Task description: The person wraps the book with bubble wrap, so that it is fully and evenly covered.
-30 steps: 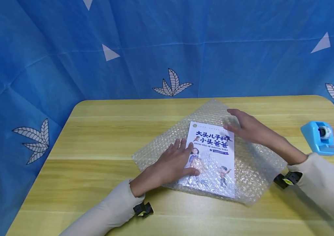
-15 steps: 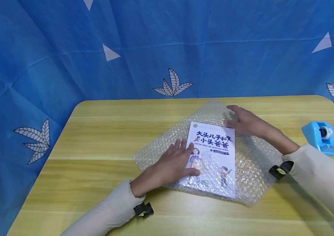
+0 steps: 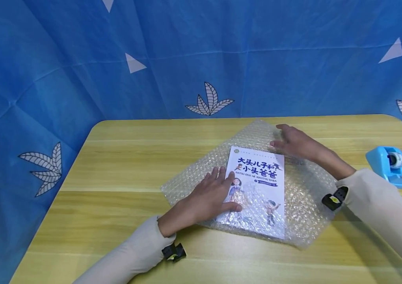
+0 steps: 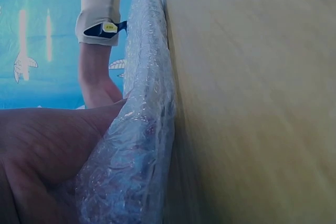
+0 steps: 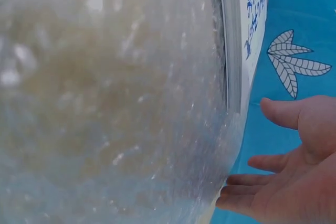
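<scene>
A white picture book (image 3: 273, 193) with blue Chinese lettering lies face up on a sheet of bubble wrap (image 3: 305, 213). A fold of the wrap covers the book's lower part. My left hand (image 3: 209, 193) rests with spread fingers on the wrapped left side of the book, thumb pointing right. Beyond the book's top right corner, my right hand (image 3: 302, 146) is over the sheet's right part. In the right wrist view its fingers (image 5: 247, 190) are straight, the tips at the edge of the wrap; whether they touch it I cannot tell.
A light blue tape dispenser (image 3: 390, 167) with a roll of tape stands at the right of the wooden table (image 3: 116, 165). Behind the table hangs a blue cloth (image 3: 172, 59) with leaf and triangle prints.
My right hand has moved a little away from me, from the book's upper right corner to just beyond it. The left hand, book and wrap have stayed in place.
</scene>
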The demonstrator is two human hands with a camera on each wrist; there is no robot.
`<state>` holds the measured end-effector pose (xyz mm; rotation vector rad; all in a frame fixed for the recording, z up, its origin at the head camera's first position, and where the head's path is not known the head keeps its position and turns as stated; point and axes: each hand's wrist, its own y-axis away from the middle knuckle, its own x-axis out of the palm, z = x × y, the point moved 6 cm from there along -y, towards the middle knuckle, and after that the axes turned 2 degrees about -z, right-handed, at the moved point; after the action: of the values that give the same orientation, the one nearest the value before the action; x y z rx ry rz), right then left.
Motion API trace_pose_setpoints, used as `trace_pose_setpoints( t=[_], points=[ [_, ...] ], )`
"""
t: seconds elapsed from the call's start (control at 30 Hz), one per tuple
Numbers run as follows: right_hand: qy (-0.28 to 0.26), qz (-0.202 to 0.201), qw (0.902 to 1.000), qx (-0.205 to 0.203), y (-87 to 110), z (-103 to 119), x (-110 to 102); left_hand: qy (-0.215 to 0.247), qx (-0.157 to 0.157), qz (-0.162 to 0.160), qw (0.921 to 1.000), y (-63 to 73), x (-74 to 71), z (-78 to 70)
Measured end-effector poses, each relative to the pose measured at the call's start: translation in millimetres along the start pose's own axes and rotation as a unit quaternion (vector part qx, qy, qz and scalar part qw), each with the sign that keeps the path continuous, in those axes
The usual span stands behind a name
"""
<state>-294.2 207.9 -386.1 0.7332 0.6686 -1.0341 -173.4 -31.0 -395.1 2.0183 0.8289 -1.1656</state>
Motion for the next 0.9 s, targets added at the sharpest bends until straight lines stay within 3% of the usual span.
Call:
trace_pose_setpoints(
  t=[0.9],
  points=[
    [0.008,0.003,0.9999,0.012,-9.8,-0.4,1.2,-0.013,0.002,-0.001,0.9999,-0.6,-0.1,0.1]
  ],
)
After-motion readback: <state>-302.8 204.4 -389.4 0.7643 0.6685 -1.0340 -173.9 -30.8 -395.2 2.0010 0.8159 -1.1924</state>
